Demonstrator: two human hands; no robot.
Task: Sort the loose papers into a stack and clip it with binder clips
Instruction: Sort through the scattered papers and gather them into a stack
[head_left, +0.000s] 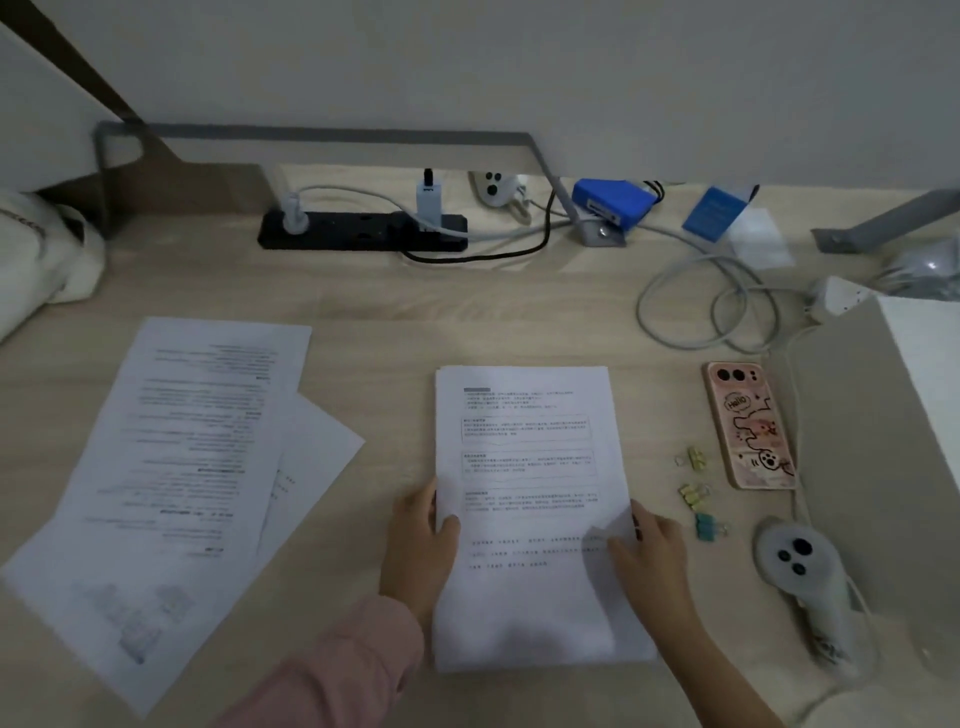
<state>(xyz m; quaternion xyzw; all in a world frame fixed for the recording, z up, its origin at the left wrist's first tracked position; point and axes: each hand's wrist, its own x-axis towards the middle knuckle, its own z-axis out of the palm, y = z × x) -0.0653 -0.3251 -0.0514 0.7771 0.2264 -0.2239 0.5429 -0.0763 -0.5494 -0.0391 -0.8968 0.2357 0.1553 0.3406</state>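
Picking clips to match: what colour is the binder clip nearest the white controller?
Teal, in the head view; the other two are yellow.

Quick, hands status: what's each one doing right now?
Left hand: gripping the left edge of the paper stack, thumb on top.
Right hand: open, fingers resting on the stack's right edge, not holding anything.

Home desk or study corner: wood-grain desk (363, 291), power strip (358, 231), phone (748, 423), printed papers (524, 467), plain wall.
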